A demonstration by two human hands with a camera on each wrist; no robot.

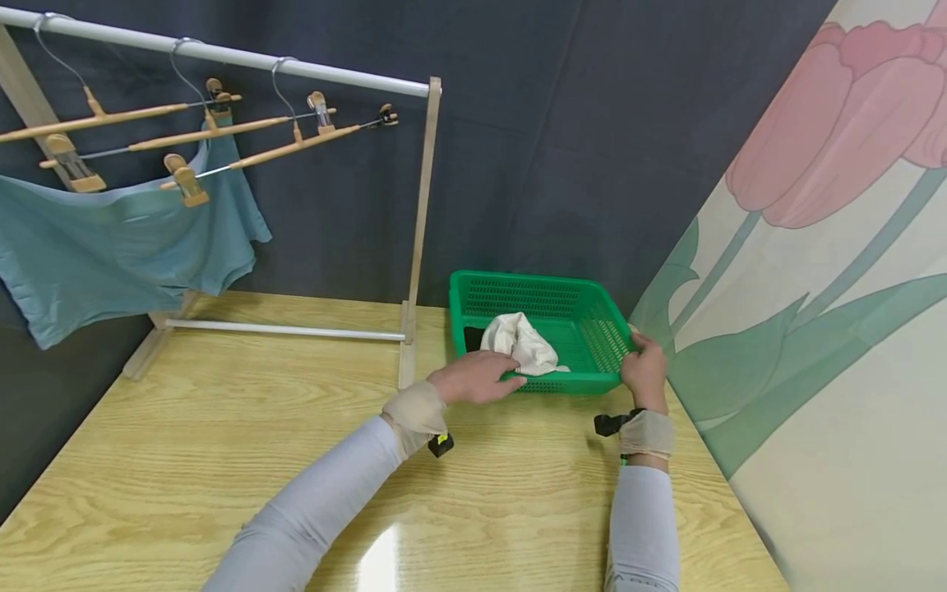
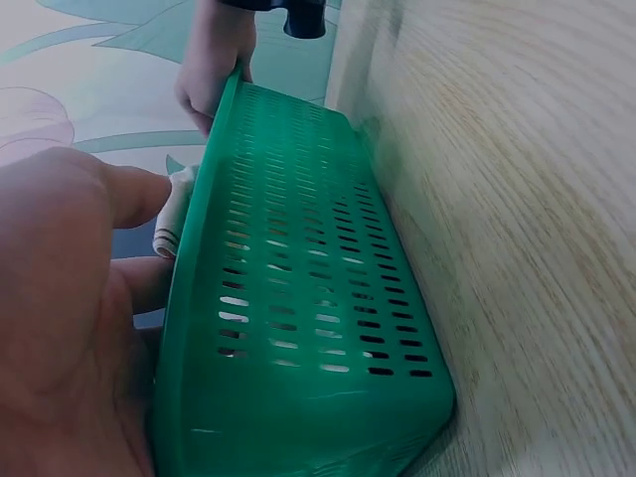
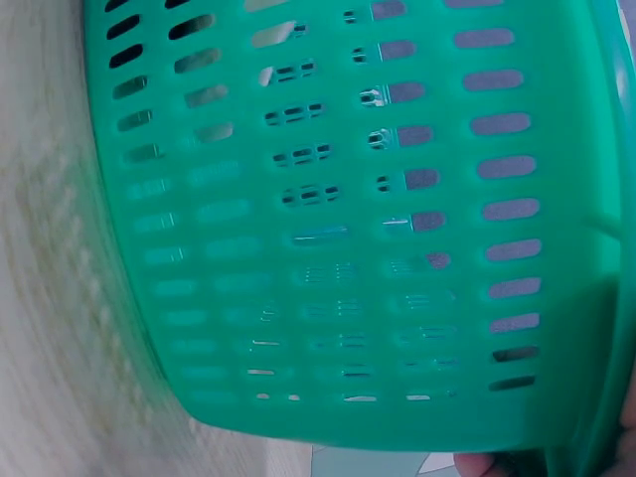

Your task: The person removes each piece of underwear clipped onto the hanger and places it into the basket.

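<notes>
A green plastic basket (image 1: pixel 584 383) with slotted walls stands on the table near the dark back wall. Inside it, a crumpled white cloth (image 1: pixel 521 341) lies beside a black item (image 1: pixel 473 339). Dark stripes show near an edge of the white cloth (image 2: pixel 171 224) in the left wrist view. My left hand (image 1: pixel 473 378) reaches over the basket's near left rim, thumb and fingers apart, fingertips near the cloth. At the right-hand corner, my right hand (image 1: pixel 645 374) grips the basket's rim; only a bit of its fingers shows in the right wrist view.
To the left stands a rack with a white top bar (image 1: pixel 244 56) and wooden legs. Several wooden clip hangers (image 1: pixel 296 148) hang from it, with blue-green shorts (image 1: pixel 126 247) clipped on. A flower-patterned wall (image 1: pixel 829 247) closes the right side of the wood-grain table (image 1: pixel 259 427).
</notes>
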